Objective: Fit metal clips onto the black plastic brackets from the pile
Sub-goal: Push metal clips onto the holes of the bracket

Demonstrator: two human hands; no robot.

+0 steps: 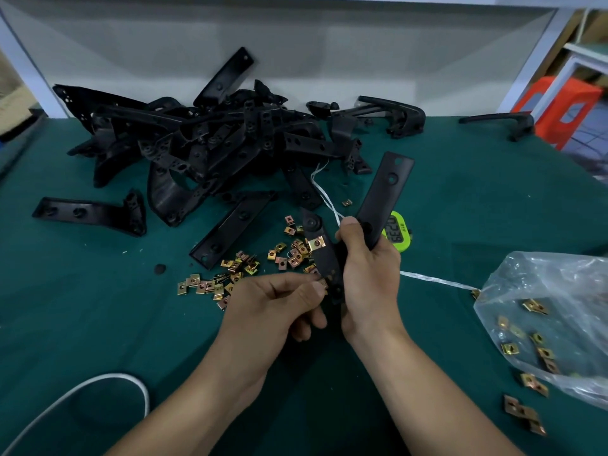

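Upper left: pile of black brackets [214, 143] on the bench [98, 324], well beyond the hands. Centre left: loose metal clips [237, 268], just ahead of the left hand [279, 301]. Left hand closed in a pinch on what seems a pinched clip [324, 285], mostly hidden, touching the lower edge of the held bracket [385, 192]. Centre: fitted clip [316, 242] on the shorter limb. Right of centre: right hand [371, 268] wrapped round the bend, long limb pointing up and away rightward. Judged next: pushed on from the left.

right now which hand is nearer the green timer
Right. The right hand grips a bracket just in front of the green timer; the left hand, pinching a clip, is farther left.
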